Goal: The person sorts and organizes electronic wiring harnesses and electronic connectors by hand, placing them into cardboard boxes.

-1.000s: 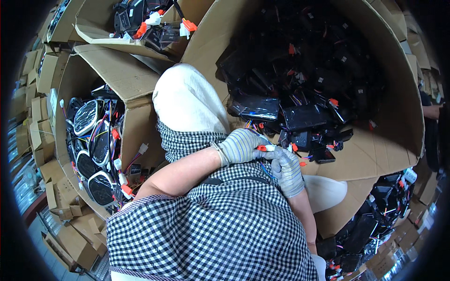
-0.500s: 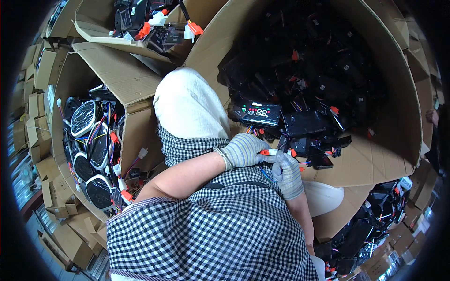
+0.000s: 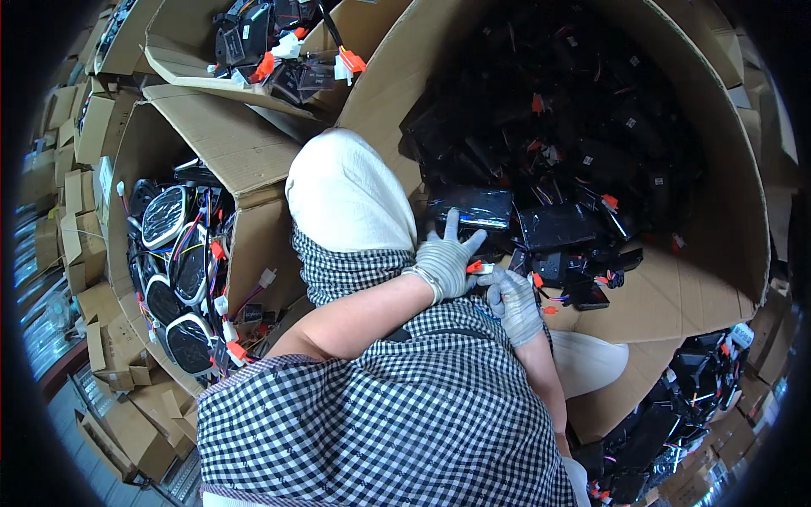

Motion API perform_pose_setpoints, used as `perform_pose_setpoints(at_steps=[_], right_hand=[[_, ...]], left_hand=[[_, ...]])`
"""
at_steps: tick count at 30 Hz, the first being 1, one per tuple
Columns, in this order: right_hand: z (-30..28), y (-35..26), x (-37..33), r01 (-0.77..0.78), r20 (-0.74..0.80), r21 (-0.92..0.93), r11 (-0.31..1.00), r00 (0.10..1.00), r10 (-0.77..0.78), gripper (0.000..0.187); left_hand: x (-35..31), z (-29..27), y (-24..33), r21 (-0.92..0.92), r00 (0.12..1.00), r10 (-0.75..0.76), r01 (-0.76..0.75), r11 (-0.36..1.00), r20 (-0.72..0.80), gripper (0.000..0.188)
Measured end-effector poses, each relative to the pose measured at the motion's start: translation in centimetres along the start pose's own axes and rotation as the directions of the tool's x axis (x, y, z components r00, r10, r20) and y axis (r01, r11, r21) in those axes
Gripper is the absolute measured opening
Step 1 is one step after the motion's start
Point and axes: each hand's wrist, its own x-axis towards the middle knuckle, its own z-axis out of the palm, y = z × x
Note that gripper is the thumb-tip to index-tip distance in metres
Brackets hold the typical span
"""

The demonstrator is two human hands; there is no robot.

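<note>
My left hand [image 3: 446, 264], in a striped knit glove, has its fingers spread, with the fingertips at the near edge of a black display module [image 3: 470, 207] in glossy film. The module's face is dark. My right hand [image 3: 514, 306], gloved too, is curled with thumb and forefinger pinched on a white-and-red wire connector [image 3: 481, 268]. The connector's red end lies close beside my left hand. Its wires are mostly hidden by the hands. Just right of the module lies another black film-wrapped unit [image 3: 557, 226], with small black modules [image 3: 553, 266] nearer to me.
A large carton [image 3: 718, 169] of black modules opens ahead. At left, a carton [image 3: 253, 220] holds several oval displays [image 3: 189, 342] with white rims. Another carton [image 3: 194, 76] of modules stands at far left, and more black units [image 3: 650, 422] lie at lower right.
The display module's lit red and green digits have gone dark. My left hand has come off the connector and spread its fingers toward the module. My right hand still pinches the connector.
</note>
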Motion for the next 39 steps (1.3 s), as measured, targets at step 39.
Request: perform_pose_setpoints(at_steps=[39], right_hand=[[2.0, -1.9, -3.7, 0.587, 0.408, -0.799, 0.134, 0.691, -0.597, 0.023]], left_hand=[[-4.4, -1.5, 2.0, -0.450, 0.644, 0.533, -0.765, 0.462, -0.548, 0.047]])
